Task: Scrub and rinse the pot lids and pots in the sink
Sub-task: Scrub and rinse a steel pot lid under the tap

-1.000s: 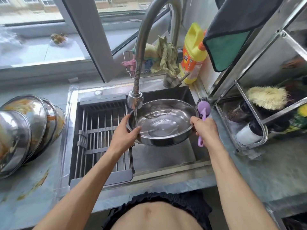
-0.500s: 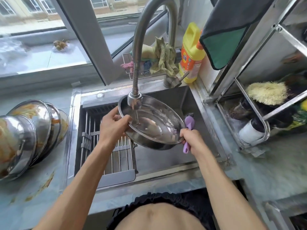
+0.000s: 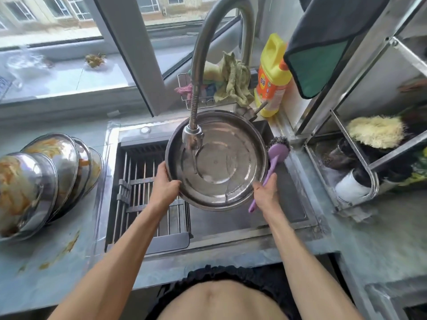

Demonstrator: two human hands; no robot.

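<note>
The person held a steel pot (image 3: 221, 162) up over the sink (image 3: 288, 204), tilted so its inside faced the camera. The left hand (image 3: 165, 188) gripped the pot's left rim, fingers curled round the edge. The right hand (image 3: 265, 192) was at the lower right rim, closed round the purple handle of a scrub brush (image 3: 275, 155); whether it also gripped the rim could not be told. The brush's dark wire head stood just beside the pot's right edge, pointing up and away from the person.

The tap (image 3: 196, 88) arched over from behind, and its spray head hung in front of the upper left part of the pot's inside. Whether water ran from it could not be told.

In the left half of the sink lay a dark rack (image 3: 138, 195) of metal bars. On the table (image 3: 46, 262) to the left, a row of dirty steel lids (image 3: 46, 172) leaned against one another, smeared with orange residue, and orange stains marked the table near them.

Behind the sink stood a yellow bottle (image 3: 272, 77), beside a wire basket holding a green rag (image 3: 233, 79). To the right, a metal shelf (image 3: 355, 172) held a pale fibrous scrubber (image 3: 374, 131), and a dark cloth with a green lining (image 3: 323, 42) hung above.
</note>
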